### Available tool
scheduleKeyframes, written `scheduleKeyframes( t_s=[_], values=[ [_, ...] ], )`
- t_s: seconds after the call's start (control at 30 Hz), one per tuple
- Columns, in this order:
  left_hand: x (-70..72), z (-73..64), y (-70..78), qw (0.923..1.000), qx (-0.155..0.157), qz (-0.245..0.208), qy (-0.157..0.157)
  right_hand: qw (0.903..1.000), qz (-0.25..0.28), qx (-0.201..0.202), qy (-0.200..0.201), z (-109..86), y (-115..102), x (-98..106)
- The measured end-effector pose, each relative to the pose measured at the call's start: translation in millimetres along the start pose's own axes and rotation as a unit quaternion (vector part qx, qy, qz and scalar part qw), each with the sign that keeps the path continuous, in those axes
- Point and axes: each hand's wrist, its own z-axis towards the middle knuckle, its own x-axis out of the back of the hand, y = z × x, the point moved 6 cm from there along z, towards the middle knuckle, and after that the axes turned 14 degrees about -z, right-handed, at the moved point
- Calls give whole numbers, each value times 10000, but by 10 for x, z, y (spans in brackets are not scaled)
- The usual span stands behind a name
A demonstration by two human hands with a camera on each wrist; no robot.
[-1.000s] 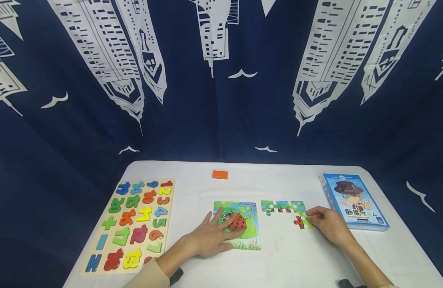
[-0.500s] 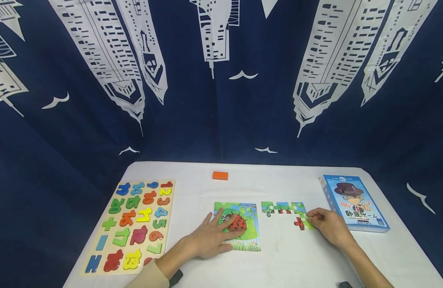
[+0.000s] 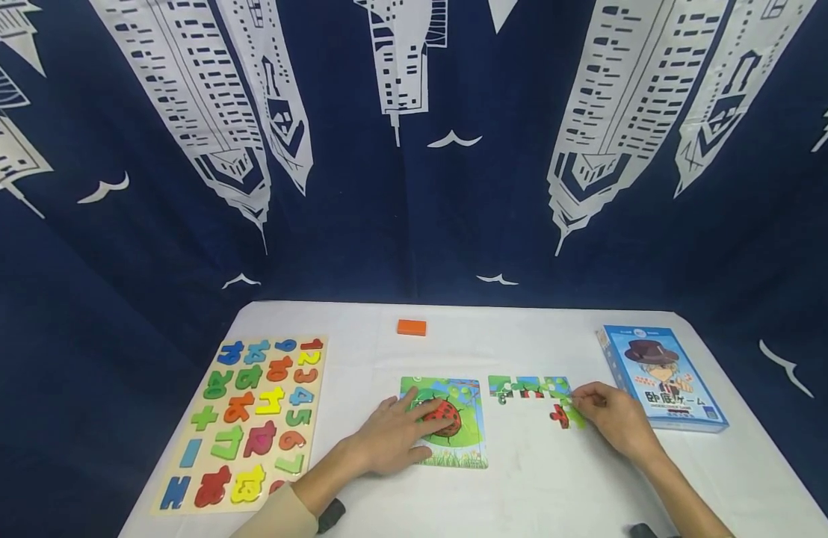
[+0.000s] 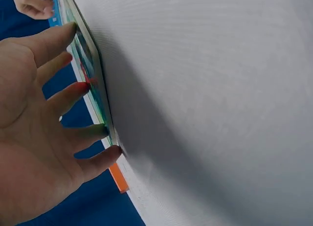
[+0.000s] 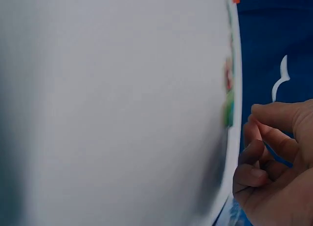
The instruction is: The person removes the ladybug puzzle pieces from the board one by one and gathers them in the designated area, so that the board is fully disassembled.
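Observation:
My left hand lies with fingers spread over a square ladybug picture board; its fingertips rest on the board in the left wrist view too. To the right, jigsaw pieces form a top row joined to a right-hand column, with a red-and-green piece at the lower right. By that corner is my right hand. In the right wrist view, the right hand has loosely curled fingers, thumb and index tip close together, nothing visible between them. It appears slightly apart from the pieces.
A wooden number board with coloured digits lies at the left. An orange block sits towards the back. At the right is a blue game box, close behind the right hand. All rest on a white-covered table before a dark blue curtain.
My right fingers have lifted slightly off the right-hand pieces, towards the upper corner. The left fingers have shifted a little on the ladybug board, covering the ladybug's head. The pieces look unmoved.

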Motion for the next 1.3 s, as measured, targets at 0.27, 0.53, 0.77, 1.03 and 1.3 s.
scheduleKeyframes(
  t_s=[0.27, 0.53, 0.77, 1.03, 1.3],
  values=[
    [61, 45, -83, 9956, 584, -500, 529, 9981, 528, 309, -15, 19, -465, -27],
    [93, 39, -197, 9882, 1096, -602, 880, 9911, 961, 785, -484, 49, -1049, -331],
    [75, 46, -277, 9862, 1238, -769, 782, 9783, 849, 1585, -1030, 25, -1505, -603],
    [77, 37, -277, 9855, 1142, -949, 826, 9676, 542, 2161, -1188, 12, -1786, -736],
    [64, 36, -295, 9856, 1189, -886, 810, 9692, -14, 2242, -1020, 8, -1848, -778]
  ],
)
